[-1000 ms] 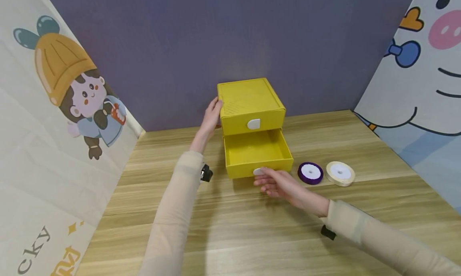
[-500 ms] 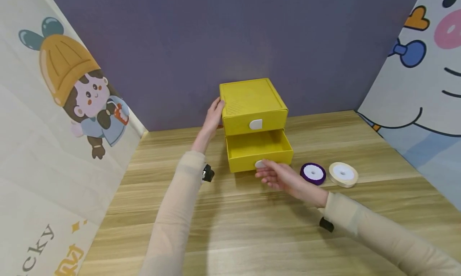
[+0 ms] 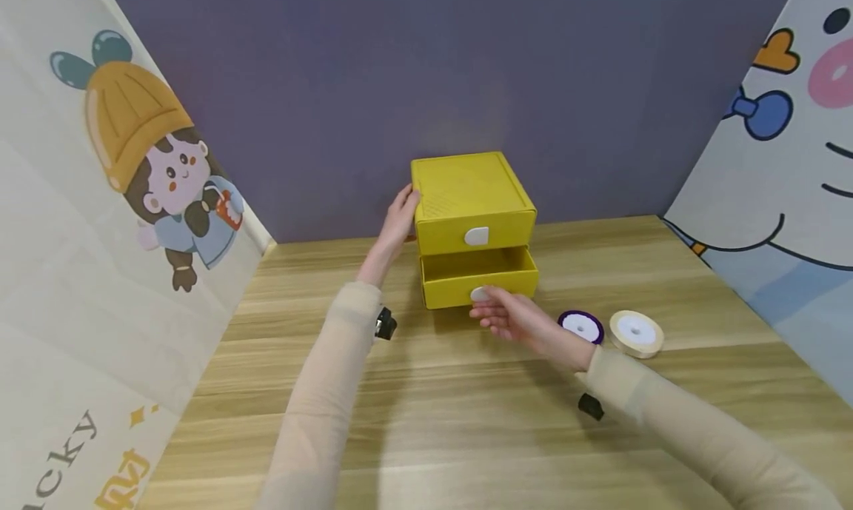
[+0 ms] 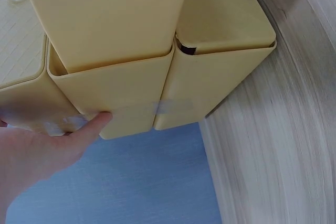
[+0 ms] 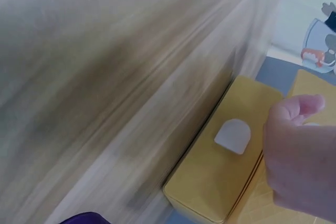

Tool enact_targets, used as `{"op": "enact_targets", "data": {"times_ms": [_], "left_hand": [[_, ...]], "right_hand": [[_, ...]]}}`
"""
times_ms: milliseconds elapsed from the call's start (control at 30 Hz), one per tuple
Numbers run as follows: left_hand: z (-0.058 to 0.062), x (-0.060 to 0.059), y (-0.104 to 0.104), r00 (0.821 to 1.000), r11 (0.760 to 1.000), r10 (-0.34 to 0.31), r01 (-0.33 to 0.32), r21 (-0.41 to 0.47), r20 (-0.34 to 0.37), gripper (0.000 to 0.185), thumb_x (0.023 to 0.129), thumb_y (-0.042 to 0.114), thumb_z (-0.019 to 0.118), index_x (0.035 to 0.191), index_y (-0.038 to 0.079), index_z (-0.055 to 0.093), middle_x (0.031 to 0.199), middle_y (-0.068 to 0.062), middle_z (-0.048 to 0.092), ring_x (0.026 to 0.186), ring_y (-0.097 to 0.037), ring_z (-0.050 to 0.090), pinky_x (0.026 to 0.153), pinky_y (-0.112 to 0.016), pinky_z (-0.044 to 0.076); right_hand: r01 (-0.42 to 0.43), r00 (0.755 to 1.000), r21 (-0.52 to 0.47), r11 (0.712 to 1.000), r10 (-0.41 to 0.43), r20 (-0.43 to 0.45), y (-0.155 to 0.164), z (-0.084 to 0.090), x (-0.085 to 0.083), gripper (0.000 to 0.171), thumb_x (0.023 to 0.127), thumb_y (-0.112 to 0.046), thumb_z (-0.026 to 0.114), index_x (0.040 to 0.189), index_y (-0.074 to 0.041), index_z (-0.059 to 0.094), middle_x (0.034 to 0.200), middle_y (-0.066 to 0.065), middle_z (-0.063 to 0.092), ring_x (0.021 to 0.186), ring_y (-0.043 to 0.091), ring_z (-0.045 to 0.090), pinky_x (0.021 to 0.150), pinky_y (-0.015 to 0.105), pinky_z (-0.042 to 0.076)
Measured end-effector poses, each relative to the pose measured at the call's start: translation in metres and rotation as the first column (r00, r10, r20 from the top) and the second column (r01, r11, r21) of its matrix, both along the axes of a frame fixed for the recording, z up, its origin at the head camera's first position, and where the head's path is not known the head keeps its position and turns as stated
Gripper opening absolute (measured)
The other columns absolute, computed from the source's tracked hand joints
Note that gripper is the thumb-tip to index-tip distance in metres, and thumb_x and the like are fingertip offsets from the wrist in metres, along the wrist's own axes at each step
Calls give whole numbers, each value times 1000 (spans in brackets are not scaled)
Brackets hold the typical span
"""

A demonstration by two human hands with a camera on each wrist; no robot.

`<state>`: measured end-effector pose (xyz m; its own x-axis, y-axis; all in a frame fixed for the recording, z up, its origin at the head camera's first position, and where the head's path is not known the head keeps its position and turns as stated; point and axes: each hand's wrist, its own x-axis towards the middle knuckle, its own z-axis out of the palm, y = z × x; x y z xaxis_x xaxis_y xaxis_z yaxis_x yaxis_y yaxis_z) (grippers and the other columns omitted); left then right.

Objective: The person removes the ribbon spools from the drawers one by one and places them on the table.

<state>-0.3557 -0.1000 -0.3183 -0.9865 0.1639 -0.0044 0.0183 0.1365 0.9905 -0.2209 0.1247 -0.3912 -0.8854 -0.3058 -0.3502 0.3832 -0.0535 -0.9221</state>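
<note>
A yellow drawer box (image 3: 473,188) stands against the back wall. Its three stacked tiers show in the left wrist view, where the middle drawer (image 4: 110,14) sticks partway out. My left hand (image 3: 397,217) rests on the box's left side with its fingers extended along it. At the front of the pulled-out drawer, my right hand (image 3: 520,321) has its thumb against the white tab (image 3: 478,294), its other fingers loosely bent below. The part of the drawer's inside that shows holds nothing. Near the tabletop, the bottom drawer (image 5: 220,177) is closed, with its own white tab (image 5: 234,136).
Just behind my right wrist, a spool of purple ribbon (image 3: 581,326) lies flat on the wooden table (image 3: 453,421), partly covered by the hand. A cream ribbon spool (image 3: 636,333) lies to its right. Printed panels (image 3: 80,273) flank the table.
The middle drawer has slid inward, so less of its inside shows; my right hand has moved toward the box with it. The left hand keeps its place on the box's side.
</note>
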Motion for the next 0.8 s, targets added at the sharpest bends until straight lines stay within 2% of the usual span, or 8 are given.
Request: {"op": "enact_targets", "data": {"times_ms": [800], "left_hand": [[-3,2,-3,1000,1000,-11,11,-3,-19,64,105,50,38,160,26,17,166,-3,20,147,-28,33,110,-56,42]], "right_hand": [[48,999,-5,999,-48,3,-9,4,-45,43,104,-40,47,126,-4,56,87,-7,72,71,3,63,65,16,49]]}}
